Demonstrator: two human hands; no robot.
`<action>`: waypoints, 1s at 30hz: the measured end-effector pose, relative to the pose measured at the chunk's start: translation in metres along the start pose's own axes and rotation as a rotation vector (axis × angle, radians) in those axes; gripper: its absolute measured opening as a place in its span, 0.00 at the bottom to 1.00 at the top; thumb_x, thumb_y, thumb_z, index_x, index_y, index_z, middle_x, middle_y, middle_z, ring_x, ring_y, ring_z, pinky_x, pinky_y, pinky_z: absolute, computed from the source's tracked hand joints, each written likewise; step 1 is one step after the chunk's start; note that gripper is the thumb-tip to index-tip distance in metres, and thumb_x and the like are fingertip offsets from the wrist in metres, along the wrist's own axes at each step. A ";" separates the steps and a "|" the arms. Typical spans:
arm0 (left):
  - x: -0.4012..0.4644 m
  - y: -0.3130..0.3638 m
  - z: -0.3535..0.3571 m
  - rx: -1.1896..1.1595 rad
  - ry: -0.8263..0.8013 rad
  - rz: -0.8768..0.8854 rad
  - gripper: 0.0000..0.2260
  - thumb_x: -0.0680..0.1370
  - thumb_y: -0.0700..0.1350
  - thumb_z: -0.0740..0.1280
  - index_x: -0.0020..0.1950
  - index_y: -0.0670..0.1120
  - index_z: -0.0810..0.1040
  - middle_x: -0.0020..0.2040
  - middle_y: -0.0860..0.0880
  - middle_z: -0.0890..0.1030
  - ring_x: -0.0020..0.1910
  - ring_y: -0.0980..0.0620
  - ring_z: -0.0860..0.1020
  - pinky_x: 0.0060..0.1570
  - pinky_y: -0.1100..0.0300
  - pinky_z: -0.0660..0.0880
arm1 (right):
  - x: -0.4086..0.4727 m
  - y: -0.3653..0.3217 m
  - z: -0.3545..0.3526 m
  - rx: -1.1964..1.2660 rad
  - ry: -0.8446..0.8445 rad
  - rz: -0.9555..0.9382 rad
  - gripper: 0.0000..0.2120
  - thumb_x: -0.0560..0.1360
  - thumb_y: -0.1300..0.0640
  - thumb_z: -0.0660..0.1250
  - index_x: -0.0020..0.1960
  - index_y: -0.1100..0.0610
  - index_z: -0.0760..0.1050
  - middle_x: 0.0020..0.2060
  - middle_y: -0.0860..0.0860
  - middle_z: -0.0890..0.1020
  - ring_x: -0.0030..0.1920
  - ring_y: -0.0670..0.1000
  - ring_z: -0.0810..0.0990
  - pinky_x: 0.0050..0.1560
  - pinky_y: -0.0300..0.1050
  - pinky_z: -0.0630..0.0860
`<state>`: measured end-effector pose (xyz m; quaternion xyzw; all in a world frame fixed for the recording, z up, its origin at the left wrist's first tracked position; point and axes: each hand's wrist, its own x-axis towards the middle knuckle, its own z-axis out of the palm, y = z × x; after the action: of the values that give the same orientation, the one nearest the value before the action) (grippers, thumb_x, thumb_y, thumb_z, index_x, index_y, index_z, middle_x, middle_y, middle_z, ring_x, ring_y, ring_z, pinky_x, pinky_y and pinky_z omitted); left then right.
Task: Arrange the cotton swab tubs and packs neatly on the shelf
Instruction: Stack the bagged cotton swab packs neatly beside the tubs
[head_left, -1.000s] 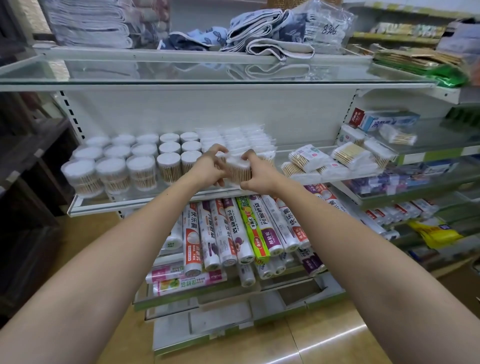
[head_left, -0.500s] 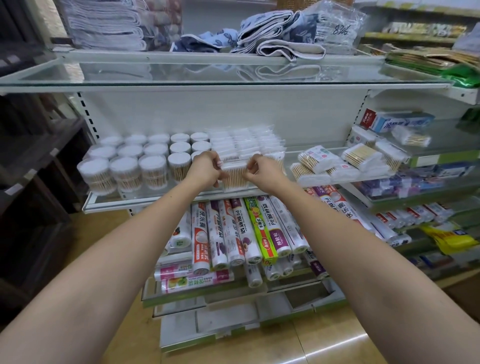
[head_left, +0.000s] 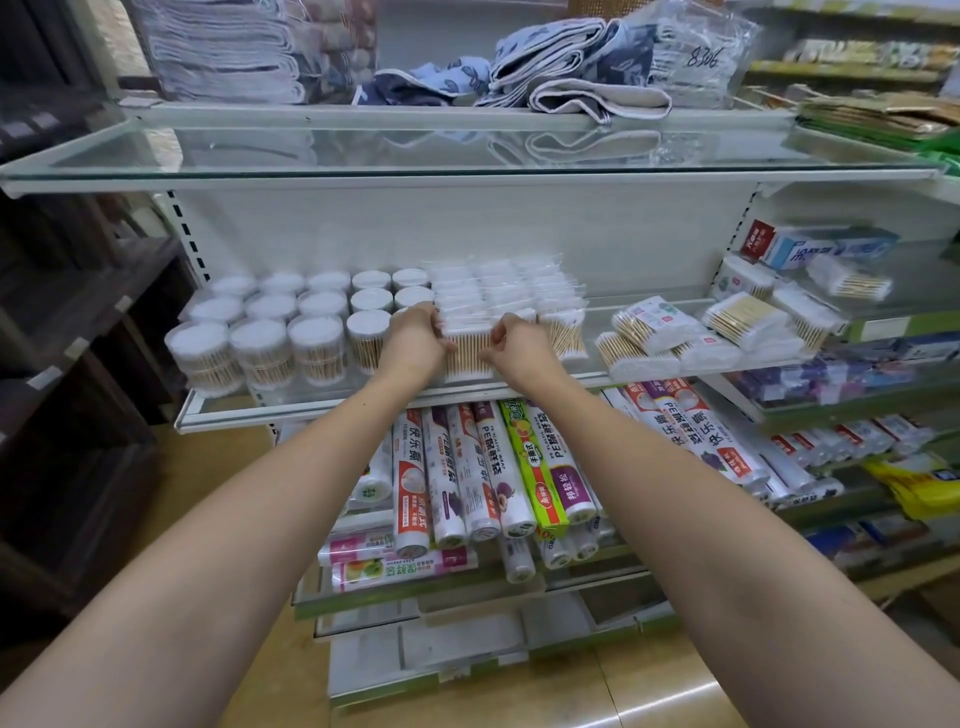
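A clear pack of wooden cotton swabs (head_left: 470, 353) stands upright at the front of the glass shelf (head_left: 311, 402). My left hand (head_left: 413, 340) grips its left side and my right hand (head_left: 519, 348) grips its right side. Behind it run rows of similar upright packs (head_left: 498, 291). Round cotton swab tubs (head_left: 260, 345) with white lids fill the shelf's left half in rows. More swab packs (head_left: 654, 332) lie loosely piled on the shelf's right end.
A glass shelf (head_left: 415, 171) above carries folded towels (head_left: 571, 67). Below hang rolls of plastic wrap (head_left: 483, 467). A neighbouring rack on the right holds boxes (head_left: 821, 244) and more swab packs. Dark wooden shelving (head_left: 62, 364) stands on the left.
Both hands have carried the pack forward and down until it stands at the front of the pack rows. The view has shifted slightly closer to the shelf.
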<state>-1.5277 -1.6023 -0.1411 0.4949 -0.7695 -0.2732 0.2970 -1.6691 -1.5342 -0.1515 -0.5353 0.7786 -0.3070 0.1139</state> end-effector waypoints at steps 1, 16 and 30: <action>0.001 0.000 0.000 0.015 0.004 0.011 0.14 0.72 0.40 0.77 0.40 0.48 0.70 0.36 0.48 0.79 0.40 0.46 0.81 0.46 0.51 0.80 | 0.000 -0.001 0.000 0.000 -0.007 0.006 0.13 0.76 0.53 0.72 0.56 0.58 0.75 0.46 0.54 0.82 0.51 0.54 0.80 0.60 0.53 0.76; 0.013 0.008 0.009 0.353 0.030 0.092 0.16 0.75 0.31 0.65 0.58 0.46 0.68 0.46 0.43 0.77 0.45 0.41 0.76 0.44 0.44 0.77 | 0.014 -0.008 0.001 -0.128 -0.035 0.044 0.16 0.78 0.50 0.71 0.59 0.59 0.72 0.48 0.55 0.80 0.49 0.55 0.80 0.52 0.48 0.79; -0.010 0.015 0.002 0.619 -0.002 0.270 0.07 0.73 0.34 0.61 0.47 0.45 0.71 0.43 0.44 0.78 0.42 0.42 0.76 0.36 0.55 0.70 | 0.001 0.000 -0.012 -0.147 0.011 -0.062 0.05 0.77 0.61 0.64 0.52 0.59 0.74 0.45 0.57 0.82 0.48 0.58 0.80 0.48 0.49 0.78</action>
<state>-1.5348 -1.5874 -0.1330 0.4548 -0.8750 0.0145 0.1654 -1.6751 -1.5305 -0.1424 -0.5645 0.7826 -0.2552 0.0605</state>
